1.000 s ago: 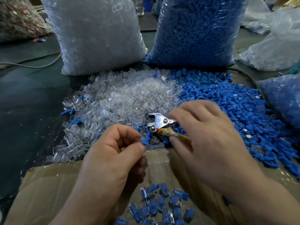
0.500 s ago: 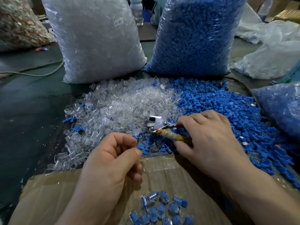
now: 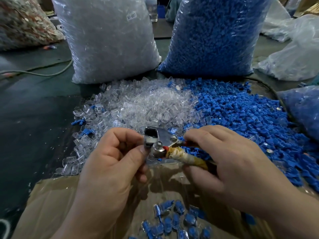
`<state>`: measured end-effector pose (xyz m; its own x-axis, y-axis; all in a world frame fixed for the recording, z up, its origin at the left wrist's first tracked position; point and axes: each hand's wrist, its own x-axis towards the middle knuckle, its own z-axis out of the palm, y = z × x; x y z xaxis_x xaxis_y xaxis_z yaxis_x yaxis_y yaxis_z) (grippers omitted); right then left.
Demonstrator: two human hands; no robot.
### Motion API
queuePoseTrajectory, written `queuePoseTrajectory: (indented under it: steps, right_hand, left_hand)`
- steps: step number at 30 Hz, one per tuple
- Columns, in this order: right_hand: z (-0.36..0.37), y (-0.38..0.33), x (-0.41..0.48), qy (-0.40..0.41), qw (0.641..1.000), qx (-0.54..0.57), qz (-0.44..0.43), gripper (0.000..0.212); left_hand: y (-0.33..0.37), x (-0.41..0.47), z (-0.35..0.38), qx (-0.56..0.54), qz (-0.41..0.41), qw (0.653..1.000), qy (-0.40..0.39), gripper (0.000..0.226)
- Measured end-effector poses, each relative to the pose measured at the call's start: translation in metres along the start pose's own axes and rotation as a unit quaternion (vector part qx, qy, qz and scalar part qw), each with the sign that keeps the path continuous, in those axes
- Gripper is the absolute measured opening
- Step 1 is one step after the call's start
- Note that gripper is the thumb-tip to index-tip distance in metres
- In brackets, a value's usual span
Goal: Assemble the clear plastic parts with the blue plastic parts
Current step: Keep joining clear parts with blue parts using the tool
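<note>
Both hands have risen from the pile since a second ago, and the left hand (image 3: 110,166), then apart from the metal hand tool (image 3: 160,140), is now at its head. That hand's fingers are curled, with thumb and forefinger tips pressed to the left side of the head. Whether they pinch a small part there or the metal itself is hidden. The right hand (image 3: 234,168) is wrapped around the tool's two handles, one of them bound in yellowish tape (image 3: 186,156), and holds the tool above the near edge of the piles. The tool's jaw opening is dark, and I cannot make out anything inside it.

Two big sacks stand at the back, the clear-filled sack (image 3: 108,40) on the left and the blue-filled sack (image 3: 215,35) on the right. A third sack (image 3: 303,109) is cut off at the right edge. Two loose heaps lie before them and touch: clear plastic parts (image 3: 146,104) on the left, blue plastic parts (image 3: 241,114) on the right, both too many to count. One sheet of cardboard (image 3: 51,204) lies nearest. On it sit a dozen or so assembled pieces (image 3: 172,219), clear with blue inside, some cut off by the lower edge.
</note>
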<state>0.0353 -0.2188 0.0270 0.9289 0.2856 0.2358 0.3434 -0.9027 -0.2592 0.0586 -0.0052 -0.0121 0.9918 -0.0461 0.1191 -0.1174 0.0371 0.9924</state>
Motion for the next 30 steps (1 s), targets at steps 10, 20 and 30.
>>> queuePoseTrajectory:
  steps: [10,20,30]
  right_hand:
    - [0.0,0.004,0.0,-0.034,0.999,0.0,-0.015,0.052]
    - [-0.003,0.0,0.001,-0.052,0.999,0.002,-0.006,0.049]
    - [0.005,0.016,0.015,-0.044,0.988,-0.11,0.102,0.066]
  left_hand:
    - [-0.002,-0.001,-0.001,0.029,0.037,0.999,-0.014,0.016]
    - [0.002,-0.005,0.001,0.02,0.036,0.999,-0.012,0.019]
    - [0.003,-0.004,0.005,0.09,-0.075,0.993,-0.031,0.026]
